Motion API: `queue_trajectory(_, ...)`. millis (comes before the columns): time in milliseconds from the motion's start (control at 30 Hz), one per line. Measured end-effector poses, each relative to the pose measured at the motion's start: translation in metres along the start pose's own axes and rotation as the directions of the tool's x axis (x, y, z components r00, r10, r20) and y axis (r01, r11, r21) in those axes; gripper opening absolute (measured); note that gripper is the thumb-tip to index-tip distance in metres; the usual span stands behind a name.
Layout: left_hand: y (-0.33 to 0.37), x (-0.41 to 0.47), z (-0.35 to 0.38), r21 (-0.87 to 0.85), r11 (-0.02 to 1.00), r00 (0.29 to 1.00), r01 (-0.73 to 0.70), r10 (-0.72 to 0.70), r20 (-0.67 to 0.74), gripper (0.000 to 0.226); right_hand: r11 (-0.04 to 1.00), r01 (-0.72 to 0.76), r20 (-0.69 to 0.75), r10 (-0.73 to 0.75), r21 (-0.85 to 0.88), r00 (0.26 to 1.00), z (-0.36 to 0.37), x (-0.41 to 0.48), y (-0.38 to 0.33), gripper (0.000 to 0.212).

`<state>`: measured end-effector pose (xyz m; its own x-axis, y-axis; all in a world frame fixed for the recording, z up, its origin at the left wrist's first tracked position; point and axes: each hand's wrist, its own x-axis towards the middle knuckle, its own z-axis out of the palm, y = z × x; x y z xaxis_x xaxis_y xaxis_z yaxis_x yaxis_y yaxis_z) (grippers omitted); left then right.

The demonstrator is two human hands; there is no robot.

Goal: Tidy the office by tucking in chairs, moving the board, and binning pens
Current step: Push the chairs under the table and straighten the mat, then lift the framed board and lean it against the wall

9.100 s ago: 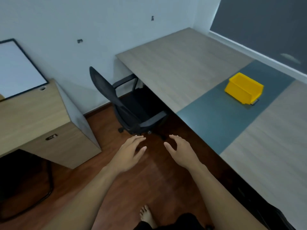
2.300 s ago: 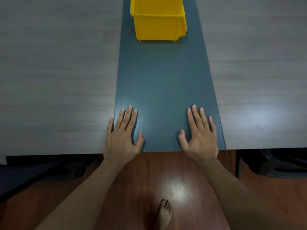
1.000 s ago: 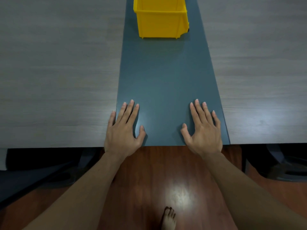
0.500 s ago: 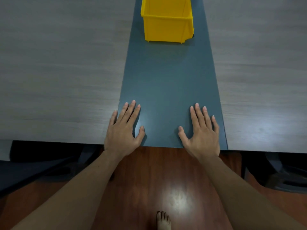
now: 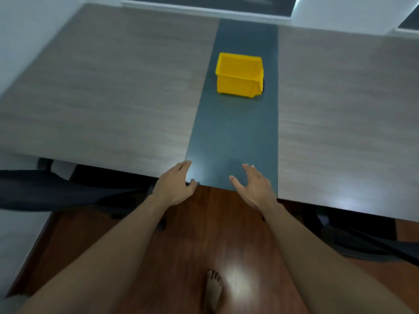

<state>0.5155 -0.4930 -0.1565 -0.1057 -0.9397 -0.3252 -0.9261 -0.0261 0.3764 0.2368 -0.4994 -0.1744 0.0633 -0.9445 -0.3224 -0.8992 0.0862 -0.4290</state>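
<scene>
A yellow bin stands on the dark blue-grey strip that runs down the middle of the long wooden desk. My left hand hovers at the desk's front edge with its fingers loosely apart and nothing in it. My right hand is lifted just above the strip's front edge, fingers spread and empty. A black chair sits tucked under the desk at the left. Part of another black chair shows under the desk at the right. No pens or board are in view.
White walls and a dark window frame the far side of the desk. The floor below me is reddish wood, with my bare foot on it. A pale surface fills the lower left corner.
Both hands have lifted off the blue-grey strip, where they lay flat, and pulled back to the desk's edge. My view has tilted up, showing the whole desk and the far wall.
</scene>
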Motion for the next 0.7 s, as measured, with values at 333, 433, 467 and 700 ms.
queue_trajectory(333,-0.044,-0.150,-0.093,-0.137,0.983,0.977,0.125,-0.146,-0.157,0.076,0.968,0.250,0.024,-0.250,0.026,0.968,-0.026,-0.064,-0.129,0.087)
queue_trajectory(433,-0.071,-0.198,-0.111,-0.141,0.976,0.945,0.166,-0.198,-0.259,0.075,0.938,0.344,0.027,-0.345,0.039,0.938,-0.024,-0.071,-0.178,0.085)
queue_trajectory(467,-0.080,-0.214,-0.116,-0.152,0.970,0.928,0.188,-0.226,-0.296,0.074,0.926,0.375,0.028,-0.376,0.035,0.926,-0.023,-0.074,-0.196,0.085)
queue_trajectory(700,-0.153,-0.338,-0.134,-0.237,0.908,0.792,0.346,-0.418,-0.446,0.073,0.802,0.596,0.081,-0.597,0.038,0.798,0.003,-0.112,-0.326,0.091)
